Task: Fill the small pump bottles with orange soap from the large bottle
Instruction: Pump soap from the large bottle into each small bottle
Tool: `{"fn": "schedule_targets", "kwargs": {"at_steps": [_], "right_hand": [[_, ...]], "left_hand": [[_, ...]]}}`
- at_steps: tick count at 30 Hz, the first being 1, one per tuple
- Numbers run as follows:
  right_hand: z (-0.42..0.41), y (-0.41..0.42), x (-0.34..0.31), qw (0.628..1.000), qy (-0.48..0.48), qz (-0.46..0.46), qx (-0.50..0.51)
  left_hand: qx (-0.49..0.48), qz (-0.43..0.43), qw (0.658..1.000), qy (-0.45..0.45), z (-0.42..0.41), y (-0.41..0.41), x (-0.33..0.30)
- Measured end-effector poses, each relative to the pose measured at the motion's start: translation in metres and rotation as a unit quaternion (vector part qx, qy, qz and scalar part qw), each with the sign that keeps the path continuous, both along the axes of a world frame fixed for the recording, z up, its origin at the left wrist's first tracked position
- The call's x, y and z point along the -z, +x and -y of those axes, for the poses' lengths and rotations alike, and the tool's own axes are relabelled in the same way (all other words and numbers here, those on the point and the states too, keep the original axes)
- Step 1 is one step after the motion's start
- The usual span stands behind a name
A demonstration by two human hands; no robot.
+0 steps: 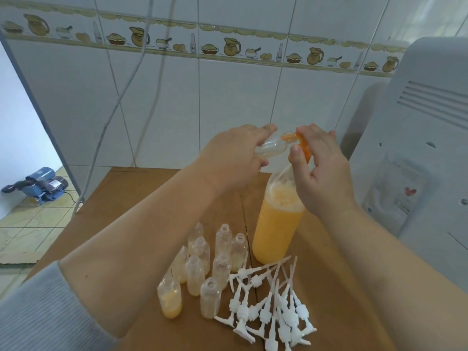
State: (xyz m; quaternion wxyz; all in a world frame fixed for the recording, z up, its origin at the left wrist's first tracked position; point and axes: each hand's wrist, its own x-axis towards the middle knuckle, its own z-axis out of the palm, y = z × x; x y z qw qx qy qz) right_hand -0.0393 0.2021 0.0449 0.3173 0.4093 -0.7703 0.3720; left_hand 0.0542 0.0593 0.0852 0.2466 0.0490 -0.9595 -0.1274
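Left hand [229, 160] grips a clear small bottle [270, 147], tipped on its side, mouth pointing right, held above the counter [121, 196]. Right hand [321, 168] pinches an orange piece [302, 145] at that mouth, fingers closed on it, right over the neck of the large bottle [277, 225]. Large bottle stands upright on the counter, mostly full of orange soap, foam on top. Left of it, a cluster of small bottles [202, 264] stands uncapped; front-left one [170, 297] has soap at the bottom. White pumps [272, 305] lie heaped in front of the large bottle.
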Motion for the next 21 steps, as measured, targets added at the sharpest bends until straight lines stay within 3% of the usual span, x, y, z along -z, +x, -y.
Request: {"fn": "schedule_targets", "kwargs": {"at_steps": [7, 12, 21], "right_hand": [[0.008, 0.000, 0.003, 0.998, -0.057, 0.010, 0.010], [0.009, 0.002, 0.004, 0.999, -0.040, 0.028, -0.005], [0.010, -0.006, 0.010, 0.998, -0.057, -0.005, 0.002]], "left_hand": [[0.004, -0.016, 1.000, 0.014, -0.003, -0.002, 0.000], [-0.003, 0.021, 1.000, 0.011, -0.001, 0.000, 0.001], [0.001, -0.007, 1.000, 0.007, -0.001, -0.004, 0.001]]}}
